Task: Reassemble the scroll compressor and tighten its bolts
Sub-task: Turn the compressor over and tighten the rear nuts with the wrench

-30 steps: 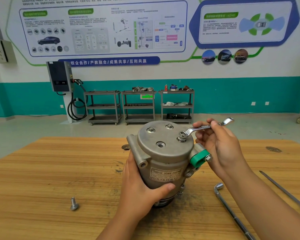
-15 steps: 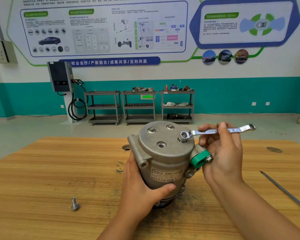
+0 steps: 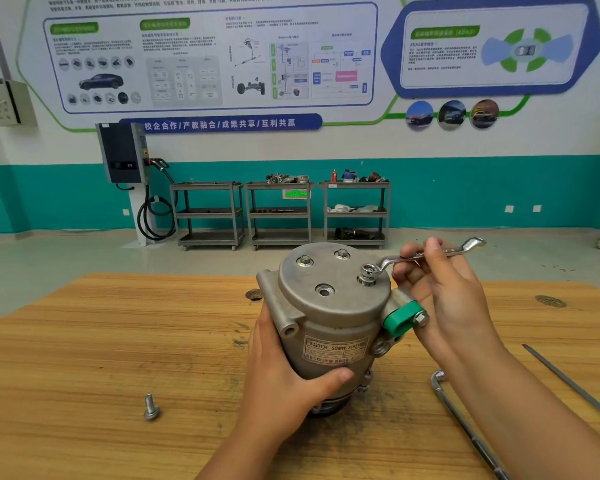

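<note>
Two hands, one scroll compressor (image 3: 329, 306): left hand (image 3: 284, 375) wraps its body; right hand (image 3: 444, 299) pinches a spanner (image 3: 430, 256) set on the right cover bolt (image 3: 367, 280). One loose bolt (image 3: 151, 408) lies left.

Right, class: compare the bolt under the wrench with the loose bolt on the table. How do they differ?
The fitted bolt sits in the top cover of the compressor; the loose bolt stands on the table. The fitted bolt is head up, the loose bolt head down, threads showing. The wrench ring is on the fitted bolt; nothing touches the loose bolt. Both are silver metal.
</note>
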Demonstrator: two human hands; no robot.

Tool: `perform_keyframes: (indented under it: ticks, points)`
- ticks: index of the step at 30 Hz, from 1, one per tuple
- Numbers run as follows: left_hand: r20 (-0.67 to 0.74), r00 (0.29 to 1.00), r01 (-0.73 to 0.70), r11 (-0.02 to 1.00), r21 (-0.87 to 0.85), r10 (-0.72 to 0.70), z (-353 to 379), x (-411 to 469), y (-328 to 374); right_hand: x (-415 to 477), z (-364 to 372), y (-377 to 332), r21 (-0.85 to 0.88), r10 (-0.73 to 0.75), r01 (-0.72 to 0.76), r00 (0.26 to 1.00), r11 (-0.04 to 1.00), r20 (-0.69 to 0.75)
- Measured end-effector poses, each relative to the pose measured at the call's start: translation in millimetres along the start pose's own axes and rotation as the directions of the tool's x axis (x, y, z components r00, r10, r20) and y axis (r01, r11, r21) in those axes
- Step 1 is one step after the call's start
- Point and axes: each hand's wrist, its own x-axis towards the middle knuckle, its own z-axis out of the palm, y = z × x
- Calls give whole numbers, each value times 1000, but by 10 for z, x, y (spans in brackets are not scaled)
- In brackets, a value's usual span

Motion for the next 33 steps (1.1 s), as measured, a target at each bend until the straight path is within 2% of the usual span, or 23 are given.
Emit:
perform_keyframes:
  ticks: [5,8,15,18,25,28,30,33]
  points:
    - [6,1000,-3,1000,2,3,-5,1,7,-75,11,90,77,-84,89,994,993,-68]
    - [8,1000,0,1000,15,0,-3,4,-1,-103,26,105,60,-153,157,985,986,-75]
    - [4,1000,-8,1000,17,8,-1,0,-9,-112,6,102,-93,-356,358,934,929,44]
    - [4,1000,-5,1000,20,5,-3,2,-11,-118,-32,109,-178,-436,452,892,874,121]
    - [4,1000,1,1000,3,-1,-6,5,-15,-177,-62,86,-280,-479,552,829,786,290]
    - [-3,1000,-6,1000,4,6,0,8,-12,-162,-59,75,-318,-477,545,836,776,269]
    - [-4,1000,-10,1000,4,10,7,11,-8,-142,-78,71,-365,-537,616,788,698,302]
    - [-5,1000,-21,1000,4,21,17,16,5,-158,-86,67,-409,-601,783,622,470,501]
